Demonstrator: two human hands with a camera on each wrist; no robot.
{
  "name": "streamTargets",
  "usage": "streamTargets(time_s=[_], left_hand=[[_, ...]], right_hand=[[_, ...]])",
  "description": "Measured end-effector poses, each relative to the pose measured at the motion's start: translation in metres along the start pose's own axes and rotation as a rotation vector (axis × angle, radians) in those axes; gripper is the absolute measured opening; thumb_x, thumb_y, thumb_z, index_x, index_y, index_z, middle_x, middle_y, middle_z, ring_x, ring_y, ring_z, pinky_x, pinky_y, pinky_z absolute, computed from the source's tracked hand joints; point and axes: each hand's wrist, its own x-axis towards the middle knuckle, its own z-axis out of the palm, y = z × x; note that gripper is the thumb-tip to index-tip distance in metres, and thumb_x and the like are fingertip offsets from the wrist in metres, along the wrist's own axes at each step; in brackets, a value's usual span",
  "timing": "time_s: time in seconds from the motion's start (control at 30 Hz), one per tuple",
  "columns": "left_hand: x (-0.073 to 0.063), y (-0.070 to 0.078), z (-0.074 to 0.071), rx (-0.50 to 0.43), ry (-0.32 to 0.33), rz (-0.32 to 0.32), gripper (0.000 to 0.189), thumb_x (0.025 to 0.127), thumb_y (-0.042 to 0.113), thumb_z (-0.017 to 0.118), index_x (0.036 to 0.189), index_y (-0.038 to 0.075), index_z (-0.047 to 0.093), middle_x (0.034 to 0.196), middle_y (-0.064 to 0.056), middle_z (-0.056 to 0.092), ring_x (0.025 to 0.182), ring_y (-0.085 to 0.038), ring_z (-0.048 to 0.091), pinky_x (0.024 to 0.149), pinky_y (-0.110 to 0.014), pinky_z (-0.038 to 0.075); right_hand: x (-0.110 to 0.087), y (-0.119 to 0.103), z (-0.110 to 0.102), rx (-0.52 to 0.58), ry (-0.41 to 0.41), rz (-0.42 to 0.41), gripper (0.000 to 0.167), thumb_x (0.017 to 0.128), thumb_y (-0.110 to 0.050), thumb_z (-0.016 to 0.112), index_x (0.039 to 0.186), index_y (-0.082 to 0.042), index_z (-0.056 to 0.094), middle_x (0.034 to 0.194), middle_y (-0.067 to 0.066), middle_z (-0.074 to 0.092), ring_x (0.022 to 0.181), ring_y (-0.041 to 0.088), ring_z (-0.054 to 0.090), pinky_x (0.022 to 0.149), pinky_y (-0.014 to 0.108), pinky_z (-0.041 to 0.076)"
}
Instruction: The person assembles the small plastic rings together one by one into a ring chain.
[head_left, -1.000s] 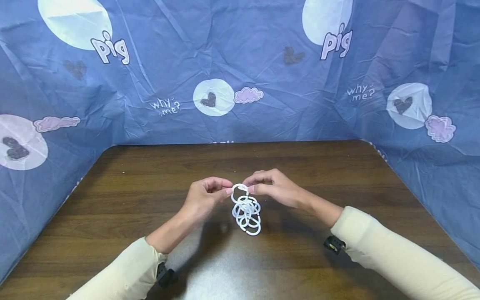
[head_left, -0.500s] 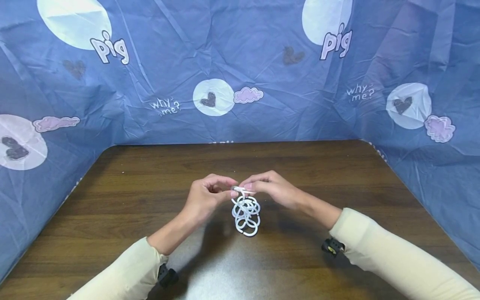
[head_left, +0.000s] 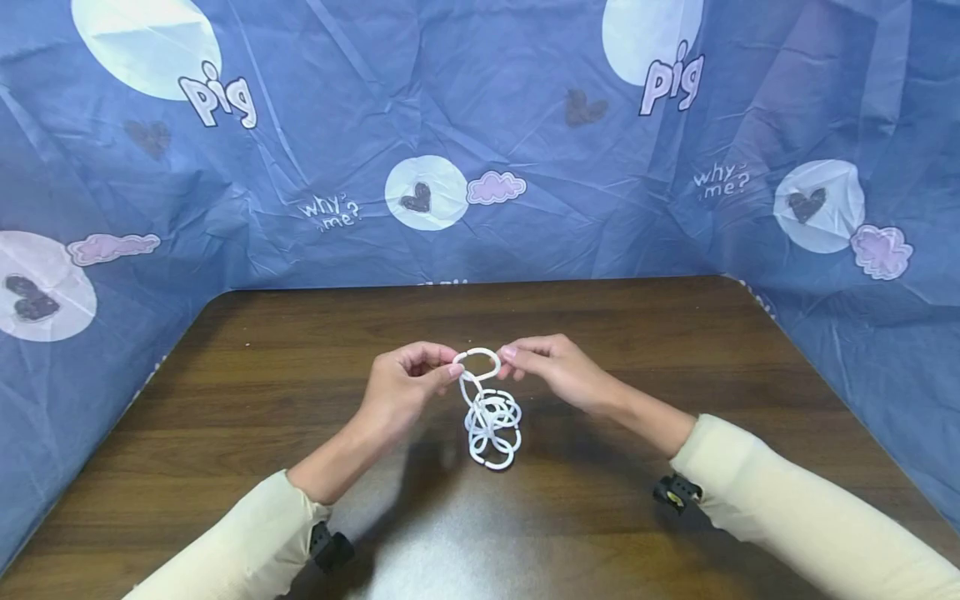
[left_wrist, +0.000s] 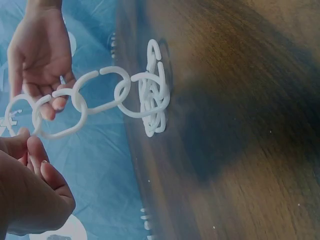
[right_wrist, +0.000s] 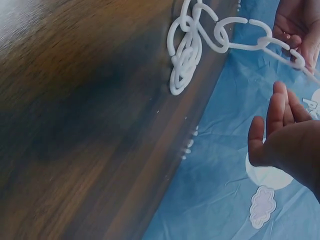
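Observation:
A white plastic chain of open-gapped links lies bunched in a pile point(left_wrist: 159, 102) on the dark wooden table, and its upper end rises off the tabletop. My left hand point(head_left: 397, 387) pinches that raised end between thumb and fingers. The top link point(head_left: 478, 351) is spread between both hands. At its right side, the thumb and forefinger tips of my right hand point(head_left: 564, 371) pinch together on the rim. Several links point(left_wrist: 56, 134) stretch between the left fingers and the pile in the left wrist view. The right wrist view shows the right hand's other fingers extended.
The brown wooden table point(head_left: 637, 517) spreads around the chain. A blue printed cloth point(head_left: 495, 250) hangs behind and along both sides. Each sleeve carries a black strapped device, one at the left wrist point(head_left: 330, 547) and one at the right point(head_left: 677, 493).
Both hands fingered the top link, which turned edge-on half a second ago. Now it faces up, opened out flat and lifted a little higher, with the hands slightly farther apart.

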Motion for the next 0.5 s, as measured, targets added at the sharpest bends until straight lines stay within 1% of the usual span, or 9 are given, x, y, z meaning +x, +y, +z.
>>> streamTargets(time_s=[0.1, 0.3, 0.4, 0.5], left_hand=[[0.000, -0.001, -0.003, -0.019, 0.008, -0.020, 0.015, 0.083, 0.007, 0.074, 0.095, -0.001, 0.070, 0.076, -0.002, 0.064, 0.065, -0.014, 0.058, 0.062, -0.026, 0.050], [0.000, -0.007, -0.013, -0.042, 0.040, -0.062, 0.018, 0.084, 0.008, 0.073, 0.096, -0.003, 0.067, 0.076, 0.001, 0.063, 0.067, -0.013, 0.058, 0.064, -0.025, 0.050], [0.001, -0.010, -0.021, -0.041, 0.063, -0.096, 0.020, 0.084, 0.008, 0.073, 0.097, -0.005, 0.066, 0.075, 0.003, 0.063, 0.066, -0.011, 0.058, 0.064, -0.024, 0.050], [0.002, -0.014, -0.031, -0.023, 0.081, -0.157, 0.019, 0.085, 0.007, 0.071, 0.098, -0.005, 0.065, 0.073, 0.004, 0.062, 0.065, -0.009, 0.058, 0.063, -0.021, 0.050]], right_hand=[[-0.003, 0.005, -0.004, -0.009, 0.053, 0.017, 0.029, 0.099, -0.020, 0.051, 0.109, 0.001, 0.067, 0.098, 0.022, 0.068, 0.088, 0.024, 0.061, 0.086, 0.043, 0.047], [-0.015, 0.017, -0.014, -0.017, 0.106, 0.074, 0.027, 0.098, -0.018, 0.053, 0.111, 0.003, 0.065, 0.095, 0.011, 0.069, 0.087, 0.018, 0.061, 0.089, 0.048, 0.047], [-0.019, 0.022, -0.021, -0.034, 0.121, 0.089, 0.027, 0.098, -0.019, 0.054, 0.110, 0.002, 0.065, 0.095, 0.008, 0.069, 0.089, 0.018, 0.061, 0.088, 0.045, 0.048], [-0.022, 0.026, -0.028, -0.059, 0.135, 0.102, 0.025, 0.097, -0.019, 0.055, 0.109, 0.001, 0.065, 0.097, 0.008, 0.069, 0.090, 0.018, 0.061, 0.087, 0.040, 0.050]])
